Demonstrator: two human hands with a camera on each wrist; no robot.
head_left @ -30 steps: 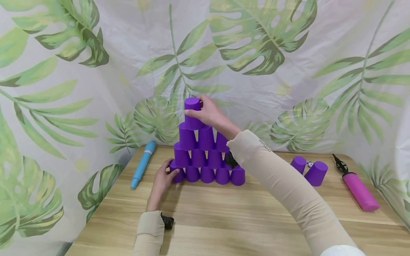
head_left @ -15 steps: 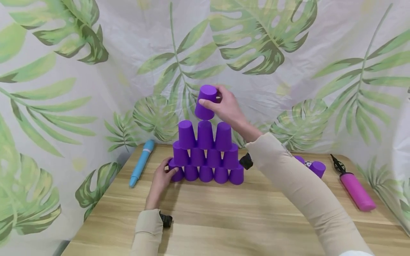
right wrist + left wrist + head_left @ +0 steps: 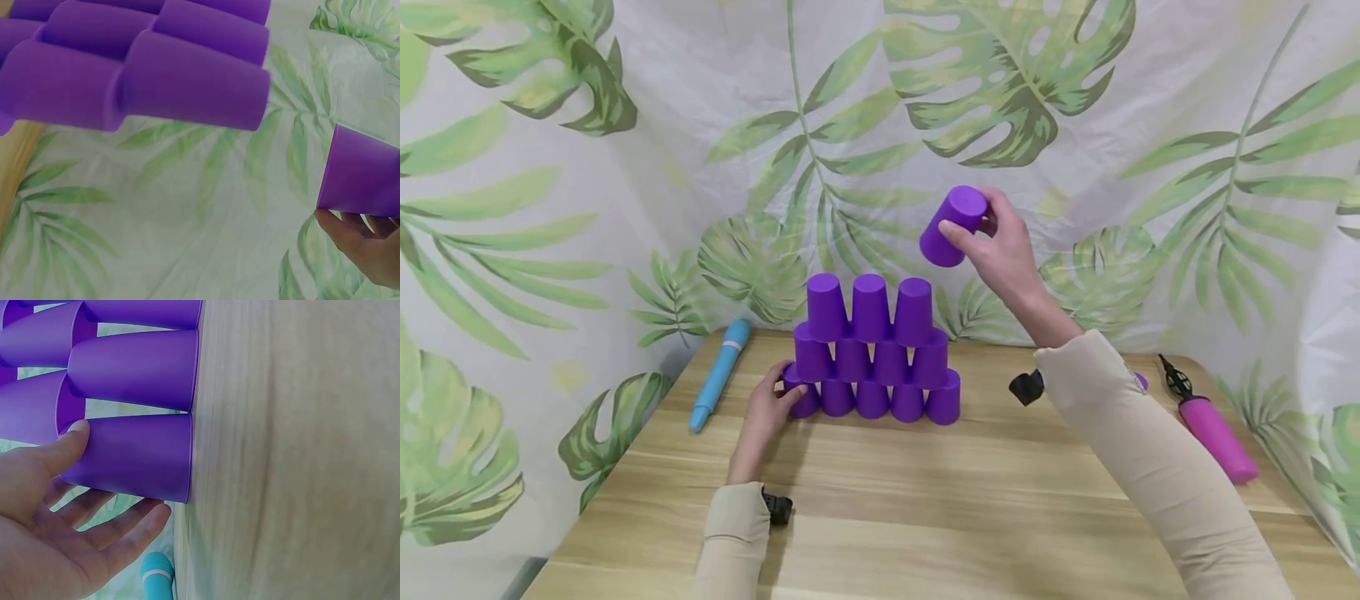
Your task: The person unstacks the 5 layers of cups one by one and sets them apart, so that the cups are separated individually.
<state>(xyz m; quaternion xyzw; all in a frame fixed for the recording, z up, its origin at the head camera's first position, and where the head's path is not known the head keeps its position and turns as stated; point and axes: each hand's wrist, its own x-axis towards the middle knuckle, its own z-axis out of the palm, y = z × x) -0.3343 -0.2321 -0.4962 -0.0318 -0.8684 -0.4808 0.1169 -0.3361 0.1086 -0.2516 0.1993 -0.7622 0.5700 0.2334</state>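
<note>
A stepped wall of upside-down purple cups (image 3: pixel 871 400) stands on the wooden table, with three cups in its upper tier. My left hand (image 3: pixel 767 408) holds the leftmost bottom cup (image 3: pixel 134 456), its thumb on the front near the cup's top and its fingers along the outer side. Up to the right of the wall, my right hand (image 3: pixel 1009 250) grips another purple cup (image 3: pixel 953 225) in the air, tilted, base up. That held cup (image 3: pixel 362 175) shows only partly in the right wrist view, apart from the stacked cups (image 3: pixel 197 81).
A blue pump (image 3: pixel 720 375) lies left of the wall on the table (image 3: pixel 887 517). At the right lies a pink pump (image 3: pixel 1217 437) with a black end. A sliver of purple (image 3: pixel 1141 382) shows behind the right sleeve. A leaf-print cloth (image 3: pixel 850 125) hangs behind.
My right hand has carried its cup up and right, away from above the upper tier, and the cup has tilted. My left hand stays at the leftmost bottom cup.
</note>
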